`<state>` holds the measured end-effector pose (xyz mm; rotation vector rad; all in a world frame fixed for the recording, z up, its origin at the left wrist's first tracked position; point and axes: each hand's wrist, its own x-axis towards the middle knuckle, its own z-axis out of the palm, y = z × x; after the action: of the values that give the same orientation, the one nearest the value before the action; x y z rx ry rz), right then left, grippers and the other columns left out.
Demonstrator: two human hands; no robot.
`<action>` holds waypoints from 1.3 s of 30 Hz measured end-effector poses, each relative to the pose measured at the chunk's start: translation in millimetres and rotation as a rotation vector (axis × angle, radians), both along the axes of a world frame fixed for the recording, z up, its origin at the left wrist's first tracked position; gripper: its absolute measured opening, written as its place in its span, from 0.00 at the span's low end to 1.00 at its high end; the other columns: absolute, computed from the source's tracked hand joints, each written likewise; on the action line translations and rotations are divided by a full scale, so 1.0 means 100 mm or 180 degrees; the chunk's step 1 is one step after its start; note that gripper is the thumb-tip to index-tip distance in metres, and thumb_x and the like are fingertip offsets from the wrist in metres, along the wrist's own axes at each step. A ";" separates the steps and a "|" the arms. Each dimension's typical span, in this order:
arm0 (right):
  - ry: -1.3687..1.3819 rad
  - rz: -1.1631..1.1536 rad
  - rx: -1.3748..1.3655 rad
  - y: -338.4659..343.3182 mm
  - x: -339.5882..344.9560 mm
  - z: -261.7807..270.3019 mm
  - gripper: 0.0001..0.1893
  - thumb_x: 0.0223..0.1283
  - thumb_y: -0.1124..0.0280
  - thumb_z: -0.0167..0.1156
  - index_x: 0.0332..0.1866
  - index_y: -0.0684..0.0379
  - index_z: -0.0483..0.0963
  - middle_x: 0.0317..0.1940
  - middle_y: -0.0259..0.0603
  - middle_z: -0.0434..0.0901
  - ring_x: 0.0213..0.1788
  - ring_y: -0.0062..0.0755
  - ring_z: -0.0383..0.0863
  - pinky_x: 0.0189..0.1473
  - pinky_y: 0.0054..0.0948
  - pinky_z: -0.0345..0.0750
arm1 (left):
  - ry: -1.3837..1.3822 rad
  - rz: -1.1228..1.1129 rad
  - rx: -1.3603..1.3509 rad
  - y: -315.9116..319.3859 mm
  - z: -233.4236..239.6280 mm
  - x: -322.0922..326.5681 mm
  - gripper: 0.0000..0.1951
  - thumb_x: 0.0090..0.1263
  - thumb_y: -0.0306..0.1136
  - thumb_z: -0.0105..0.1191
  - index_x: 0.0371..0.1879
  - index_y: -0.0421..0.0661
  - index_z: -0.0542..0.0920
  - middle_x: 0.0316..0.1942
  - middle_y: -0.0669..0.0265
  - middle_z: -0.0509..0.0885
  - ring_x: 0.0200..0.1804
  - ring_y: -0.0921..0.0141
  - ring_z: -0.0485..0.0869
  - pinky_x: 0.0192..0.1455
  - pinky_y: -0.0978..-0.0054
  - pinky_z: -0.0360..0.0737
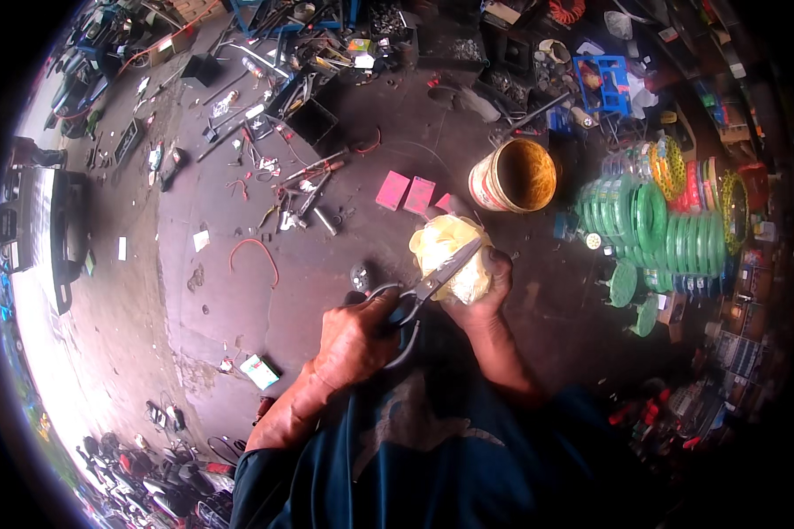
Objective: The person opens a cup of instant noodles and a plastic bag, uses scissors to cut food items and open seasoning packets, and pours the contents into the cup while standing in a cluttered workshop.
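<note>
My left hand (359, 340) grips a pair of dark metal scissors (430, 281) by the handles. Their blades point up and to the right, across a round, pale yellow wrapped bundle (446, 248). My right hand (493, 281) holds this bundle from its right and lower side, with the thumb beside the blade tips. Whether the blades touch the wrapping, I cannot tell. Just beyond the bundle lie pink-red flat packets (392, 190) on the dark floor.
A white bucket (486, 184), stained yellow inside, stands beyond my right hand. Green wrapped coils (635, 211) are stacked at the right. Tools and an open black box (311, 122) lie on the floor ahead. A red cord (255, 243) curls at the left.
</note>
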<state>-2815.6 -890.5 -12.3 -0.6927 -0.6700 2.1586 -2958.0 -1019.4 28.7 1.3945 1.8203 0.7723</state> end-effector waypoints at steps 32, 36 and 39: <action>0.0332 -0.0210 -0.0277 0.15 0.35 -0.07 0.40 0.48 0.49 0.57 0.65 0.66 0.61 0.56 0.53 0.71 0.54 0.47 0.75 0.53 0.40 0.75 | 0.0587 0.0085 -0.1156 0.60 -1.96 -1.44 0.20 0.53 0.34 0.61 0.45 0.37 0.80 0.31 0.52 0.84 0.35 0.52 0.83 0.40 0.62 0.78; 0.0114 -0.0306 -0.0018 0.06 0.35 -0.04 0.39 0.49 0.57 0.59 0.67 0.65 0.60 0.56 0.48 0.72 0.56 0.40 0.74 0.57 0.36 0.72 | -0.1321 0.0421 -0.0186 1.06 -1.47 -1.20 0.20 0.62 0.30 0.61 0.51 0.35 0.76 0.40 0.57 0.84 0.41 0.67 0.83 0.45 0.74 0.79; -0.0126 -0.0502 0.0099 -0.03 0.49 -0.01 0.38 0.48 0.61 0.59 0.67 0.65 0.61 0.56 0.46 0.72 0.56 0.37 0.74 0.57 0.33 0.72 | -0.2396 -0.0291 0.0062 1.15 -0.34 -0.39 0.24 0.61 0.35 0.65 0.52 0.35 0.76 0.41 0.59 0.82 0.45 0.71 0.80 0.50 0.75 0.78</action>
<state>-2767.0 -893.5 -12.9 -0.7481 -0.6464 1.9910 -2997.1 -904.2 -5.1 0.9895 1.1548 1.0834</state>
